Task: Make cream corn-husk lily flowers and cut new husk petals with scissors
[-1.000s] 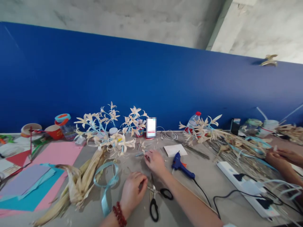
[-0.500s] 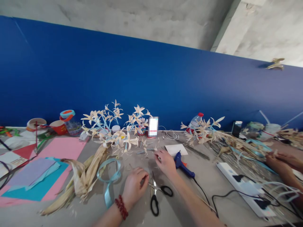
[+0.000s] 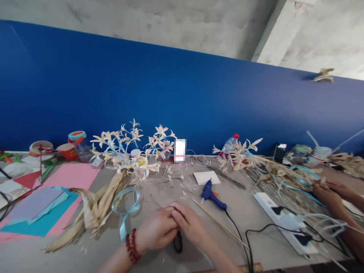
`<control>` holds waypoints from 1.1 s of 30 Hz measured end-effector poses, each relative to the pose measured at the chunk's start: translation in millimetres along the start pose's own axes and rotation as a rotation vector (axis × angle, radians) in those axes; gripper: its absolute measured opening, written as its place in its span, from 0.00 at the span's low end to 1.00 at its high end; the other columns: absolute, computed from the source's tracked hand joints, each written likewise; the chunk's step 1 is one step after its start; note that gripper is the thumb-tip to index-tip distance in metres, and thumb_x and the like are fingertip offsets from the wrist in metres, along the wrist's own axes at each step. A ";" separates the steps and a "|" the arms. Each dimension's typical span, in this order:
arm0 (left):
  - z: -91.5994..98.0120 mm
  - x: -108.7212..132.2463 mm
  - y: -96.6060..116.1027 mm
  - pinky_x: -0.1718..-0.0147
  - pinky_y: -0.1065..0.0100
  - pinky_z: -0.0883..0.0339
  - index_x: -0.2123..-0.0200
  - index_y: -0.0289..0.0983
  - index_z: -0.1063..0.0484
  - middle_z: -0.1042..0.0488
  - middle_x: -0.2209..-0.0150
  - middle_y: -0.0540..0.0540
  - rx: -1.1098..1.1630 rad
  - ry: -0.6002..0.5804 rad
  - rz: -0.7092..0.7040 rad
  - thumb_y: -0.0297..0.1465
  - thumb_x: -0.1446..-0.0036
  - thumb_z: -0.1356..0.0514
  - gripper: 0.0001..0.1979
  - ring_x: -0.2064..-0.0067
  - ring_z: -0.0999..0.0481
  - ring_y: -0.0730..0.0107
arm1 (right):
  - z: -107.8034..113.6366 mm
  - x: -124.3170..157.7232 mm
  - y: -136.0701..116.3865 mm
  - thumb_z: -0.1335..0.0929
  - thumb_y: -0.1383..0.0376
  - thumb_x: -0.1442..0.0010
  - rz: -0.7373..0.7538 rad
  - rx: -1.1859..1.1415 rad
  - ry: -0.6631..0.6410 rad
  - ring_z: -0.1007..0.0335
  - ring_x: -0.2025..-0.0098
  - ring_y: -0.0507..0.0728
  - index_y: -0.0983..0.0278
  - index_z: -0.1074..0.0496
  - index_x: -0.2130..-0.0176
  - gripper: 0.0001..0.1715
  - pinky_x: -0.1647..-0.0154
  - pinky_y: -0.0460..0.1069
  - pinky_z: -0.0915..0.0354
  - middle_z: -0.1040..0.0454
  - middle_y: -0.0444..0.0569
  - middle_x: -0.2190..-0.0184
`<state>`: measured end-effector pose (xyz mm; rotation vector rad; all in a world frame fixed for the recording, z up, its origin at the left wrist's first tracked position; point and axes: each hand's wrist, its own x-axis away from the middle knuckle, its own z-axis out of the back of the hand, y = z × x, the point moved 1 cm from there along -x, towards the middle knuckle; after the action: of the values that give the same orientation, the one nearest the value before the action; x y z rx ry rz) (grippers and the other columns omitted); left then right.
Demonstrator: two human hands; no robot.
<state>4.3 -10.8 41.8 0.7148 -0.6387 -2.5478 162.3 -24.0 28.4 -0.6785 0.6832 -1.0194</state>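
Note:
My left hand [image 3: 155, 232], with a red bead bracelet on the wrist, and my right hand [image 3: 190, 226] meet low in the middle of the grey table [image 3: 250, 212]. Both have curled fingers pressed together at the tips; what they pinch is too small to make out. They lie over black-handled scissors [image 3: 178, 243], of which only a handle loop shows. A thin wooden stick [image 3: 218, 224] and a blue glue gun [image 3: 212, 196] lie just right of my right hand. A light-blue ribbon [image 3: 126, 207] and dried corn husks [image 3: 95, 214] lie to the left.
Husk flowers on blue stems [image 3: 133, 157] stand behind, near a white card [image 3: 206, 177] and a water bottle [image 3: 229, 145]. Coloured paper sheets [image 3: 42, 212] lie far left. A white power strip [image 3: 284, 223] with cables sits right. Another person's hands [image 3: 331, 191] work among husks at far right.
My right hand came back from the far middle of the table, beside the glue gun, and joined my left hand over the scissors. The view shifted slightly.

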 end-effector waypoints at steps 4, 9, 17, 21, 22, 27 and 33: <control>42.4 21.5 -3.0 0.47 0.56 0.36 0.48 0.43 0.30 0.33 0.41 0.40 -0.221 0.084 0.132 0.30 0.42 0.44 0.18 0.45 0.30 0.56 | 13.1 16.4 29.0 0.45 0.54 0.31 -0.187 0.224 0.171 0.31 0.72 0.57 0.63 0.31 0.71 0.25 0.70 0.49 0.38 0.28 0.47 0.76; 62.7 80.2 -29.1 0.46 0.53 0.36 0.64 0.41 0.25 0.21 0.60 0.45 -0.275 0.449 0.393 0.29 0.40 0.45 0.08 0.56 0.22 0.61 | 36.1 35.8 53.7 0.39 0.63 0.35 -0.089 0.354 0.235 0.27 0.58 0.62 0.62 0.27 0.59 0.13 0.56 0.55 0.33 0.23 0.53 0.64; 41.3 131.6 -30.0 0.63 0.66 0.27 0.56 0.41 0.28 0.23 0.60 0.45 -0.276 0.643 0.688 0.31 0.39 0.45 0.10 0.65 0.22 0.66 | 30.7 41.4 64.0 0.39 0.62 0.36 -0.012 0.300 0.390 0.23 0.60 0.62 0.62 0.26 0.59 0.13 0.58 0.55 0.27 0.21 0.54 0.63; 26.4 101.7 -24.3 0.53 0.61 0.31 0.52 0.40 0.30 0.27 0.50 0.41 -0.223 0.367 0.553 0.27 0.39 0.47 0.13 0.52 0.25 0.61 | 32.3 36.9 52.1 0.37 0.64 0.36 0.026 0.321 0.268 0.27 0.54 0.62 0.60 0.25 0.58 0.12 0.50 0.58 0.32 0.22 0.52 0.60; 19.9 90.5 -22.3 0.52 0.61 0.31 0.54 0.40 0.29 0.27 0.51 0.41 -0.202 0.259 0.509 0.27 0.40 0.46 0.12 0.51 0.26 0.61 | 31.5 36.8 50.0 0.37 0.65 0.36 0.017 0.315 0.244 0.27 0.54 0.61 0.60 0.25 0.58 0.12 0.50 0.57 0.32 0.22 0.52 0.59; -12.0 43.6 -11.7 0.53 0.59 0.33 0.58 0.39 0.27 0.26 0.54 0.42 -0.084 0.020 0.404 0.24 0.40 0.46 0.11 0.52 0.29 0.61 | 20.2 46.4 47.6 0.34 0.68 0.40 -0.042 0.352 0.072 0.31 0.52 0.62 0.60 0.27 0.54 0.13 0.51 0.56 0.32 0.26 0.53 0.54; -33.2 21.1 -7.8 0.57 0.61 0.32 0.59 0.40 0.26 0.27 0.60 0.45 -0.122 -0.063 0.378 0.23 0.40 0.45 0.11 0.56 0.30 0.63 | 16.6 53.7 49.6 0.34 0.71 0.40 -0.125 0.404 0.014 0.32 0.55 0.61 0.60 0.28 0.55 0.13 0.54 0.55 0.32 0.28 0.52 0.57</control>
<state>4.5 -25.4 4.5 0.4266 -0.5708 -2.2418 220.4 -51.9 -9.8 -0.3633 0.4311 -1.2347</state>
